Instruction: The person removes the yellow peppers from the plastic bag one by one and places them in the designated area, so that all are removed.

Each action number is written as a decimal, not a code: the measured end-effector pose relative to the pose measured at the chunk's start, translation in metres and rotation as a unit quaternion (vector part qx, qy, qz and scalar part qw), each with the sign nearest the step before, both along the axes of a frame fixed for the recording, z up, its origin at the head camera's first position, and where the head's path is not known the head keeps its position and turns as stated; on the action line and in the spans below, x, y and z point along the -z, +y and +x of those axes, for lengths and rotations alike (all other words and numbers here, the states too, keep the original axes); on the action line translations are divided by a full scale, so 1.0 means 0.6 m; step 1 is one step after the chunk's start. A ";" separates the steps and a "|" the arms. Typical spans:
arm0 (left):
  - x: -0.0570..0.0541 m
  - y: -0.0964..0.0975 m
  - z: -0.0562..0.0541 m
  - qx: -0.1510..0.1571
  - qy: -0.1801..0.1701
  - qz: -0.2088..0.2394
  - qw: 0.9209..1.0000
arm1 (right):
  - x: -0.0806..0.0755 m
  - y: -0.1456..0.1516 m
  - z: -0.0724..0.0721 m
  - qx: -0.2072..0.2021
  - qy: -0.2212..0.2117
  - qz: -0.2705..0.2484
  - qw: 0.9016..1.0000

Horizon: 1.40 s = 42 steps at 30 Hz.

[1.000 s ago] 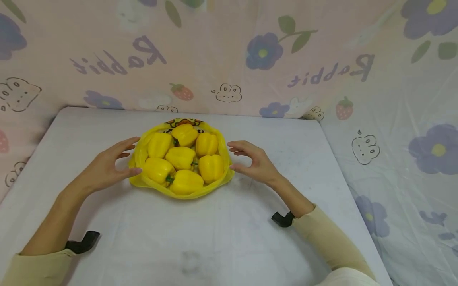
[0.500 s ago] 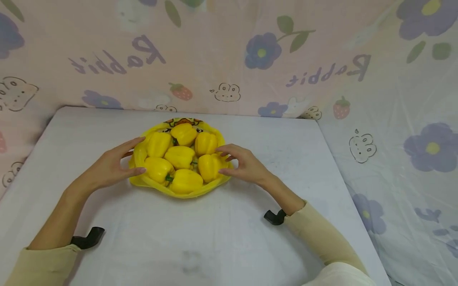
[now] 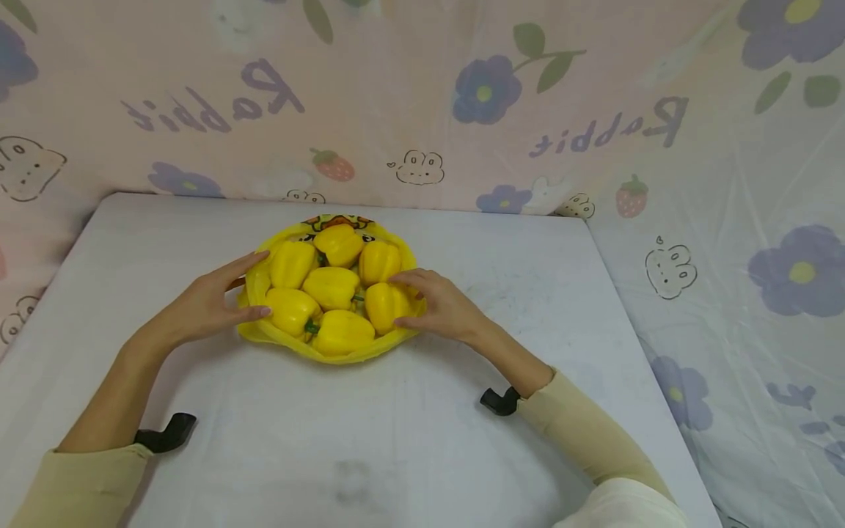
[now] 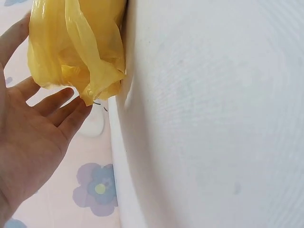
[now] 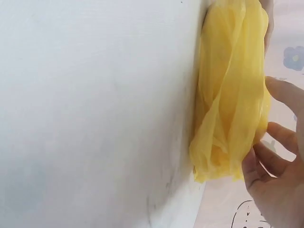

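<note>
Several yellow bell peppers (image 3: pixel 332 288) lie in a yellow plastic bag (image 3: pixel 330 358), its mouth spread wide and a cartoon face printed at the far side. My left hand (image 3: pixel 213 299) is at the bag's left rim, thumb and fingers apart, fingertips against the edge. In the left wrist view, the bag's crinkled side (image 4: pixel 78 42) shows beside the left fingers. My right hand (image 3: pixel 441 304) reaches over the right rim, thumb and fingertips spread around the rightmost bell pepper (image 3: pixel 385 308). From the right wrist, the right hand (image 5: pixel 278 166) has gently bent fingers along the bag's upper edge.
The bag stands on a white table (image 3: pixel 317 440) toward its far edge. A patterned curtain (image 3: pixel 396 95) hangs behind and on both sides. Black curved pieces stick out at both cuffs, the left one (image 3: pixel 168 433) and the right one (image 3: pixel 499 402).
My right hand has moved left, from outside the bag to over its right rim and around a bell pepper. The left hand has edged right onto the rim. Bag and peppers stay in place.
</note>
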<state>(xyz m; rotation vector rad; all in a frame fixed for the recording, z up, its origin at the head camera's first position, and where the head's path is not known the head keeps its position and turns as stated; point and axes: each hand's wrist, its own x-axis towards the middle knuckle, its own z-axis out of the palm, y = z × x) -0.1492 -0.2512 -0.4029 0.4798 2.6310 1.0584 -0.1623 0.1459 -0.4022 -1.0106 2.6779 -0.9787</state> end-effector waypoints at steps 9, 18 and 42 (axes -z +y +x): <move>-0.001 0.003 -0.002 0.001 -0.008 -0.003 1.000 | 0.001 -0.017 0.004 0.026 -0.017 0.072 0.997; -0.002 0.007 -0.004 -0.008 -0.021 0.000 1.000 | 0.007 -0.028 0.009 0.045 -0.017 0.118 0.992; -0.010 0.008 -0.003 0.002 -0.025 0.010 1.000 | -0.039 0.011 0.001 0.024 -0.039 -0.090 0.995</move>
